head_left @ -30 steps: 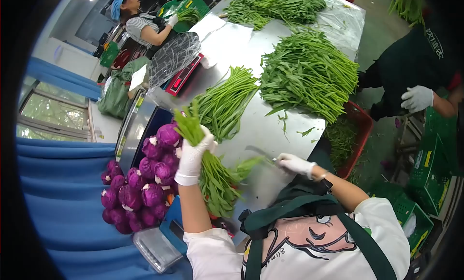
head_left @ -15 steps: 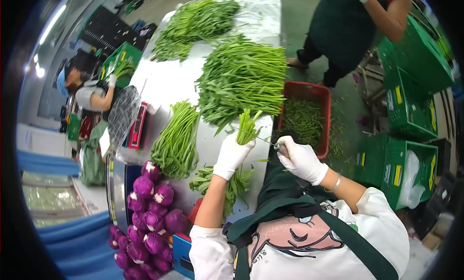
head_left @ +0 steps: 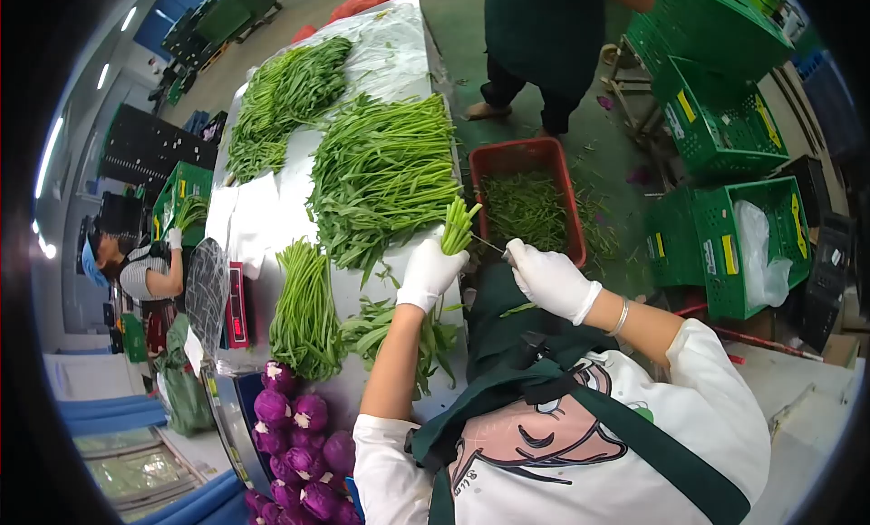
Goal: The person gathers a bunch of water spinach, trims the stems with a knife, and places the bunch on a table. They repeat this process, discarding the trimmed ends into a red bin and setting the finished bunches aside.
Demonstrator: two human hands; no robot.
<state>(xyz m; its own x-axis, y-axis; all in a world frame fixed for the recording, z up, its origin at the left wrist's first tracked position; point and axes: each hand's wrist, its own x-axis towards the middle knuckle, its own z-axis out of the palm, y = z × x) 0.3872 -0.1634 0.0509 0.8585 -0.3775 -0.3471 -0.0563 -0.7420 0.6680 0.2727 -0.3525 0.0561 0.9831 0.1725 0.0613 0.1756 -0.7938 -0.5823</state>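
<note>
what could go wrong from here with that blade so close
A slip of the knife in the right hand might nick the left hand, which grips the bunch of green stems right by the blade.

Trimmings could also miss the red bin: green scraps already lie on the floor beside it, and might be slippery underfoot.

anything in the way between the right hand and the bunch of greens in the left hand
Nothing visible but the knife that the right hand itself holds: it points across the gap towards the leafy greens in the left hand. Whether it touches them is too fine to tell.
</note>
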